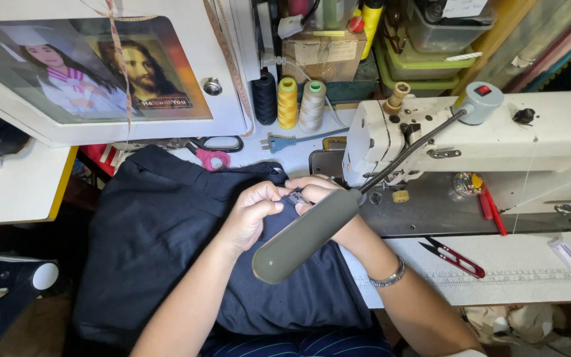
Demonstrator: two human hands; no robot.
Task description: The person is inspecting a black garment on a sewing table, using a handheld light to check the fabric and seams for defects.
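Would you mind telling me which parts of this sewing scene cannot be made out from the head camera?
- Right hand: the grey lamp head covers its wrist and part of the palm.
- Small part pinched between the fingertips of both hands: too small to identify.
- Left hand hides the dark fabric beneath it.
- Needle area of the sewing machine: hidden behind the machine head and the hands.

A small sewing workroom, likely set up in a home. A white industrial sewing machine [470,142] stands on a worn table [517,271] with a gooseneck lamp [305,235] clamped near the needle. Cones of thread [287,102] in black, yellow and grey stand at the back beside black-handled scissors [216,143], and red thread snips [454,256] lie on the table. Stacked plastic boxes [431,39] and a cardboard box [322,56] crowd the rear, and framed pictures [94,69] lean at the left.
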